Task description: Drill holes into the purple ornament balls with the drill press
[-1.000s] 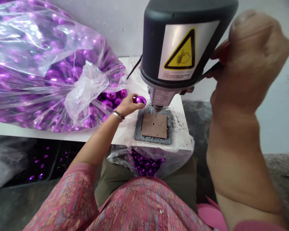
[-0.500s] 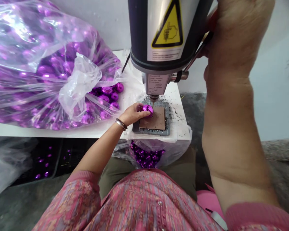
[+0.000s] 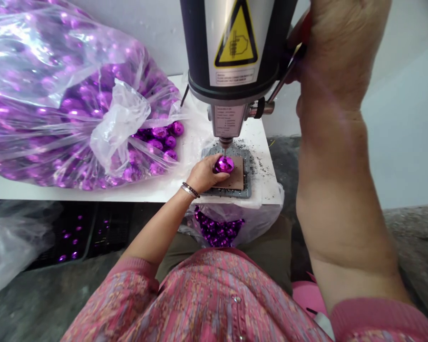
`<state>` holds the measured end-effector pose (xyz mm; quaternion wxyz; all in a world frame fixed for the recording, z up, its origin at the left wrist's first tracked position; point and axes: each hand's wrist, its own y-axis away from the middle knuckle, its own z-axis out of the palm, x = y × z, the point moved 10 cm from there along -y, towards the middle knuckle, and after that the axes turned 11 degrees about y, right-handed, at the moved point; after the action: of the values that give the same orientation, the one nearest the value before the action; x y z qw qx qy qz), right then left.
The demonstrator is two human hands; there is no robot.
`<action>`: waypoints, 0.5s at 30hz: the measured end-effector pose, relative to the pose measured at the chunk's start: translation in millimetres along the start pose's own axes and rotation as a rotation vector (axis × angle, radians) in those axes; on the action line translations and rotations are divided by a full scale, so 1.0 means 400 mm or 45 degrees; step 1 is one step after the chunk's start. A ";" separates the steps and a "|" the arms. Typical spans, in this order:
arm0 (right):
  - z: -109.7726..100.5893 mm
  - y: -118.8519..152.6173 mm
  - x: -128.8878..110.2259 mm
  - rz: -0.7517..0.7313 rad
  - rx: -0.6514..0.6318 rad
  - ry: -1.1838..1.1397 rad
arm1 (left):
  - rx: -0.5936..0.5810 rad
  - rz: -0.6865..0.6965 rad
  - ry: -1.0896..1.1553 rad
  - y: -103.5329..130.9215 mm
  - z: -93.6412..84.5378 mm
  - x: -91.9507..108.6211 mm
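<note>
A shiny purple ball (image 3: 225, 164) is pinched between the thumb and fingers of my left hand (image 3: 206, 175). It sits on a brown board (image 3: 238, 175), right below the chuck and bit of a drill press (image 3: 231, 121). Whether the bit touches the ball I cannot tell. The board lies on the grey metal base (image 3: 248, 161) of the press. Raised at the upper right, my right hand (image 3: 337, 52) is closed on the feed lever (image 3: 284, 78), whose end is hidden by the hand.
A large clear bag (image 3: 121, 114) of purple balls covers the left of the white table (image 3: 157, 192). Several loose balls (image 3: 159, 137) lie at its mouth. Dark shavings surround the base. Another bag of purple balls (image 3: 219, 230) hangs at the table's front edge. Below left are dark crates (image 3: 92, 228).
My left hand has brought the purple ball to the right, from beside the bit to beneath it. My right hand stays on the lever. The whole view has shifted slightly.
</note>
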<state>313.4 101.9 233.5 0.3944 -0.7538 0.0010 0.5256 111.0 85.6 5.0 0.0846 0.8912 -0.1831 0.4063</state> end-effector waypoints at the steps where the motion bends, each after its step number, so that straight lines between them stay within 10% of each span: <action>1: -0.005 0.015 -0.007 0.026 0.020 0.053 | -0.001 0.001 0.031 -0.001 0.004 -0.005; 8: -0.057 0.193 -0.093 -0.317 0.043 0.246 | 0.031 -0.006 0.189 -0.003 0.015 -0.034; 15: -0.091 0.338 -0.052 -0.483 0.106 0.378 | 0.030 -0.001 0.201 -0.004 0.019 -0.035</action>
<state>276.8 -21.4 174.7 0.5122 -0.7927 -0.0609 0.3251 108.3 88.3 -10.4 0.0886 0.8574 -0.1709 0.4773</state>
